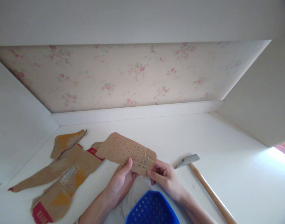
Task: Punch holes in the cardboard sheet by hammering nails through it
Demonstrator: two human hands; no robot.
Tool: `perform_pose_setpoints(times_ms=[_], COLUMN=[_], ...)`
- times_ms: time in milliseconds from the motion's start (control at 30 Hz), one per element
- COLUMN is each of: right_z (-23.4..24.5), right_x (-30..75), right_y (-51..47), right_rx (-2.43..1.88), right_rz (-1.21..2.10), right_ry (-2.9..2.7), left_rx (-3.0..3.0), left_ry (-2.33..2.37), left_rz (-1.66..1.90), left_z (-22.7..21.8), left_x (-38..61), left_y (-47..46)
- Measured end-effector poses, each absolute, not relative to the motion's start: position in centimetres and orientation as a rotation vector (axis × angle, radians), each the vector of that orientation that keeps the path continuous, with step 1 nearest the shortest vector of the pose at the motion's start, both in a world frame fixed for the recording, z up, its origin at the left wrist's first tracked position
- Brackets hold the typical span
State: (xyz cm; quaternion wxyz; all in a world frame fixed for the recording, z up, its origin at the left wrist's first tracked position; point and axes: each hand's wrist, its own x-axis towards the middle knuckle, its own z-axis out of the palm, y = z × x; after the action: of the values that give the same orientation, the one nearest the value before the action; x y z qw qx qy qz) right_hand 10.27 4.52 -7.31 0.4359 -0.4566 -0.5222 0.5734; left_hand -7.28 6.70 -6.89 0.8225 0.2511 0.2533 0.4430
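My left hand (pixel 120 182) grips the lower edge of a brown cardboard piece (pixel 123 150) riddled with small holes, thumb on top. A few small metal studs show near its right end. My right hand (pixel 164 177) pinches the cardboard's lower right corner with curled fingers. Both hands hold the piece just above the white table (pixel 226 149). A blue perforated basket (pixel 151 208) sits directly below my hands at the table's near edge.
Torn cardboard scraps (pixel 63 174) with red and yellow print lie to the left. A hammer (pixel 204 182) with a wooden handle lies to the right, its head near my right hand. Floral wallpaper (pixel 133 74) backs the alcove; white walls close both sides.
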Motion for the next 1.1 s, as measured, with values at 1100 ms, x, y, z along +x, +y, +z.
perform_pose_setpoints(times_ms=[1100], right_z=[-8.1], right_x=[10.5], right_y=[4.4], right_rx=[-1.147], right_rz=[1.414], right_ry=[-1.418], left_rx=[0.566], left_ry=[0.574], left_rz=[0.977], left_z=[-7.4], left_x=[-7.5], left_y=[6.7])
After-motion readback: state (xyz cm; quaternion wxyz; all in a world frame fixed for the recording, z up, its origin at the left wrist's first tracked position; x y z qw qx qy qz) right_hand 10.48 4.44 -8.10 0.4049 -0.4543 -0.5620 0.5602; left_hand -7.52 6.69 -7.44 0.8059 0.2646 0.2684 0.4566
